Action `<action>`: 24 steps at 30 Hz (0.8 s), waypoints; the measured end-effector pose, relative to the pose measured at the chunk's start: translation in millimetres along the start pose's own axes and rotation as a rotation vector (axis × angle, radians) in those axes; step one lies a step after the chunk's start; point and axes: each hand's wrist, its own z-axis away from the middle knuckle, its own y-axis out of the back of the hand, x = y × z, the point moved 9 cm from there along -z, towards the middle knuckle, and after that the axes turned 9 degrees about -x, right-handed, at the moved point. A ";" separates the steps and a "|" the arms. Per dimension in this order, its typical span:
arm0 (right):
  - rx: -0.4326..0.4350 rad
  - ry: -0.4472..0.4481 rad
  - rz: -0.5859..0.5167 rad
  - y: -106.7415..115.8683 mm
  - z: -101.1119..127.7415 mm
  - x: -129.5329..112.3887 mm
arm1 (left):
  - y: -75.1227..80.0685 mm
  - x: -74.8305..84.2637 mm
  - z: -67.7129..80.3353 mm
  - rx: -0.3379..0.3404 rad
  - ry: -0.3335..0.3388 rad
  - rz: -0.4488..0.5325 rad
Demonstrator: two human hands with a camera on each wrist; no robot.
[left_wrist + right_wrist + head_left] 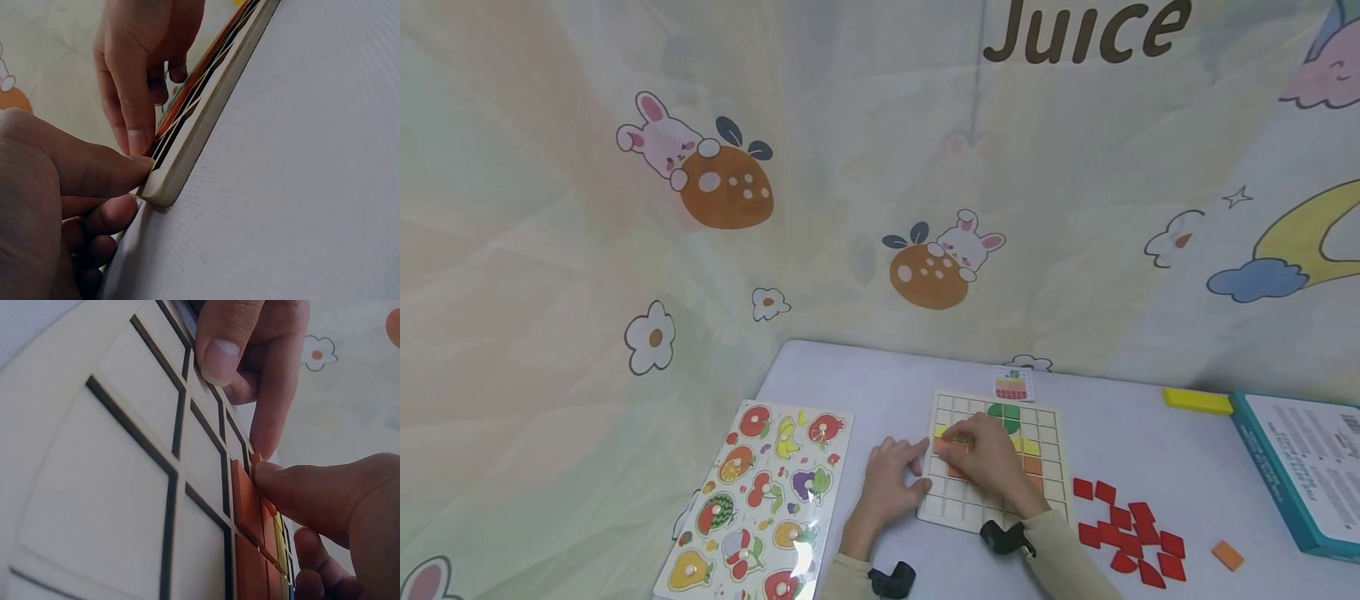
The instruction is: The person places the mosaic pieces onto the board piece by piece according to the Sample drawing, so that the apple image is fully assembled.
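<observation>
A wooden grid board (962, 507) is lying on the white-covered table (880, 392), and both hands are working at its left side. The left hand (886, 479) is holding that left edge, its thumb resting at the rim and its other fingers bending in beside it. The right hand (991, 454) is reaching over the board, its thumb and forefinger drawing nearly together on an orange tile (255, 458) in the leftmost part of the grid; how firmly they are pinching it, I cannot tell. More orange tiles (1032, 467) are filling cells beside and under this hand, yellow tiles (1032, 447) are forming a row just beyond them, and green tiles (1011, 412) are sitting near the board's far edge.

A small picture card (1012, 385) is lying at the board's far edge. To the board's right, red tiles (1109, 533) are lying scattered, with a lone orange square (1228, 556) resting farther out. A yellow block (1197, 401) and a teal-edged box or book (1318, 483) are sitting well to its right. A knobbed fruit puzzle (765, 527) is lying to its left.
</observation>
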 end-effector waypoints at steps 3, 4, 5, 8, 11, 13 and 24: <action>-0.006 -0.001 0.011 -1.9 -1.0 -0.2 | 0.2 -0.5 0.3 -0.003 0.003 0.000; -0.009 -0.004 0.014 -2.8 -1.3 0.2 | 0.4 -0.5 0.4 -0.004 0.004 0.001; -0.011 -0.007 0.015 -3.3 -1.5 0.3 | 0.6 -0.5 0.6 -0.004 0.004 0.002; -0.017 -0.007 0.017 -4.9 -2.3 1.6 | 1.0 -0.2 0.9 -0.003 0.002 -0.001; -0.015 -0.001 -0.003 -3.1 -1.5 5.6 | 0.9 0.1 0.9 0.001 -0.002 -0.006; 0.000 0.009 -0.012 2.7 1.9 10.6 | 0.0 0.6 0.6 -0.001 -0.004 -0.004; 0.145 -0.077 0.064 88.4 65.7 80.5 | -0.2 1.4 0.0 0.018 0.004 -0.016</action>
